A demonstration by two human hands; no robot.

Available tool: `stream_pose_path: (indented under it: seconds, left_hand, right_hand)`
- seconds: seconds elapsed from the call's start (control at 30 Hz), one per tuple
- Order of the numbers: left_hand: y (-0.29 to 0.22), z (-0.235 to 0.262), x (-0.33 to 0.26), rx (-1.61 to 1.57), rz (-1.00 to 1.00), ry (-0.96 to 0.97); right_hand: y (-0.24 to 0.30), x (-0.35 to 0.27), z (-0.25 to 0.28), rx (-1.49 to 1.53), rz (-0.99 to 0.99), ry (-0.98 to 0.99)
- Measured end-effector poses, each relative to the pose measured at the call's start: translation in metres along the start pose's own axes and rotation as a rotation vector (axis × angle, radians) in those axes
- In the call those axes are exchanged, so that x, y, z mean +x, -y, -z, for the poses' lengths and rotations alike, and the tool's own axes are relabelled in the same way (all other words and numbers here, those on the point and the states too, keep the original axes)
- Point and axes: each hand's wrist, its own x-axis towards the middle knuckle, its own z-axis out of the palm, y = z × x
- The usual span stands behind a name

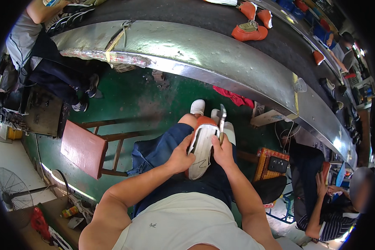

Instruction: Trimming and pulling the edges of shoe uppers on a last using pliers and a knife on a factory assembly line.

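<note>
My left hand [180, 158] clamped the shoe [202, 148] by its side, sole up on my lap, a light, fairly stiff thing best held at the edges, while my right hand [223, 151] pinched a slim metal tool [222, 118] against it.

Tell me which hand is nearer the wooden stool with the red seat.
Left. The left hand grips the shoe's left edge, on the side of the wooden stool. The right hand, holding a metal tool, is beyond the shoe.

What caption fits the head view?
Seated person's left hand steadies an orange shoe sole-up while right hand holds a metal tool.
</note>
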Motion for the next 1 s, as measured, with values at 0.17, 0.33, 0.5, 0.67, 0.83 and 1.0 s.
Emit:
stream_pose_path:
  seconds: [0.17, 0.33, 0.5, 0.67, 0.83, 1.0]
  left_hand:
    - [0.011, -0.005, 0.020, 0.155, -0.028, 0.123]
    - [0.001, -0.009, 0.050, -0.487, 0.312, 0.687]
    - [0.033, -0.033, 0.032, 0.196, -0.069, 0.433]
    - [0.013, -0.029, 0.015, 0.150, 0.074, 0.503]
    - [0.032, -0.032, 0.016, -0.089, 0.093, 0.560]
    - [0.023, -0.036, 0.024, -0.830, 0.395, 0.508]
  right_hand:
    - [-0.034, -0.027, 0.019, -0.001, -0.022, -0.124]
    - [-0.055, -0.041, 0.066, 0.194, -0.227, 0.096]
    - [-0.050, -0.070, 0.103, 0.090, -0.240, 0.047]
    - [0.005, -0.099, 0.137, -0.153, -0.186, 0.418]
    - [0.021, -0.086, 0.120, -0.454, 0.347, 0.393]
    - [0.038, -0.082, 0.108, -0.655, 0.040, 0.609]
